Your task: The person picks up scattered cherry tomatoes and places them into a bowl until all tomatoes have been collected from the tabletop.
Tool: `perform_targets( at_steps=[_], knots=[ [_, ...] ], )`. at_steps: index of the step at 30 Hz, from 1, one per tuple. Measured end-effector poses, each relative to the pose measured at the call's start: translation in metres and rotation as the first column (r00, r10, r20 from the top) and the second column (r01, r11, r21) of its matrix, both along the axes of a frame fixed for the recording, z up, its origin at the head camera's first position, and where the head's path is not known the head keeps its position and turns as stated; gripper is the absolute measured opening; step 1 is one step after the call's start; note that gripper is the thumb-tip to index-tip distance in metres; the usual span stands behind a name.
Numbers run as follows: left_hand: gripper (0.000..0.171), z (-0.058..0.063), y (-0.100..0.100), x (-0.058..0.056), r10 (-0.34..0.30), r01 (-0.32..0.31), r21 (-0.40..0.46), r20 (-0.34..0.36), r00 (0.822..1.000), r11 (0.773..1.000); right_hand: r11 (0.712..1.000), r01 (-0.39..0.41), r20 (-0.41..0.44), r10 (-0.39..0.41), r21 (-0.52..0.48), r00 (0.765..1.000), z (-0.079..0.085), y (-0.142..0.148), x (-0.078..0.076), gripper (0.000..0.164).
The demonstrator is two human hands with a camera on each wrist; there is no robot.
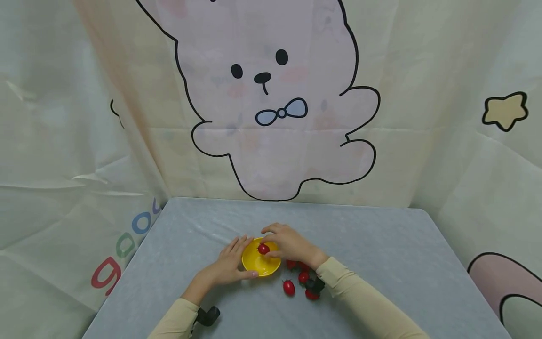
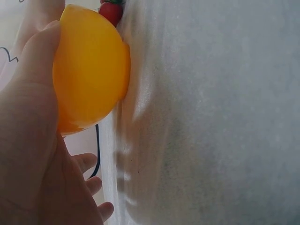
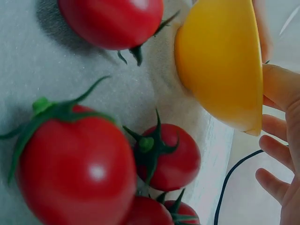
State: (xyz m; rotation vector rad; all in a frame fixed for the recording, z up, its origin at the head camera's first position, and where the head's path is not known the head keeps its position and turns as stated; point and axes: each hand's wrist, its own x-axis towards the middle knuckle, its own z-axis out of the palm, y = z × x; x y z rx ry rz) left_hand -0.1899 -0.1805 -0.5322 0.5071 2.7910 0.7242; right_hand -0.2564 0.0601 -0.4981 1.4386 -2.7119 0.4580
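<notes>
A yellow bowl (image 1: 250, 268) stands upright on the table. My left hand (image 1: 226, 266) rests along its left side, fingers fairly straight and thumb at the near rim; the left wrist view shows the thumb against the bowl (image 2: 89, 70). Over the bowl, my right hand (image 1: 292, 242) pinches a small red cherry tomato (image 1: 263, 248) between thumb and fingertips. That tomato is hidden in the right wrist view, where the fingers (image 3: 276, 150) extend past the bowl's rim. Several more cherry tomatoes with green stems, such as one close tomato (image 3: 79, 164), lie right of the bowl.
A grey-blue cloth covers the table (image 1: 381, 263). One loose tomato (image 1: 289, 287) lies nearest the front; others sit partly beneath the right wrist and its black camera (image 1: 315, 285). Printed curtains (image 1: 271, 155) stand behind the table and at both sides.
</notes>
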Motion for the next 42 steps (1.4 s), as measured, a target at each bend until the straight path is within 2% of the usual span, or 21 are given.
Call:
perform_targets(
  at_steps=[13,21,25,29,42],
  knots=[
    [0.104,0.001,0.000,0.000,-0.003,0.003,0.021,-0.004,1.000,1.000,0.999,0.000,-0.005,0.000,0.046,1.000,-0.012,-0.003,-0.005,0.040],
    [0.104,0.002,0.001,0.000,-0.004,0.004,0.026,-0.002,1.000,1.000,1.000,-0.003,-0.016,0.003,0.018,1.000,-0.011,-0.001,-0.007,0.040],
    [0.105,0.002,0.000,0.000,-0.011,0.011,0.030,-0.007,1.000,1.000,1.000,-0.002,-0.048,0.003,0.016,0.999,-0.010,0.001,-0.009,0.039],
    [0.105,0.001,-0.001,0.000,-0.015,0.016,0.027,-0.014,1.000,0.999,1.000,0.006,-0.078,-0.004,0.027,0.997,-0.006,0.002,-0.010,0.039],
    [0.105,0.003,0.001,-0.001,0.007,-0.007,0.020,0.011,1.000,1.000,0.999,0.028,-0.068,-0.029,-0.019,0.997,0.020,0.017,-0.013,0.038]
  ],
)
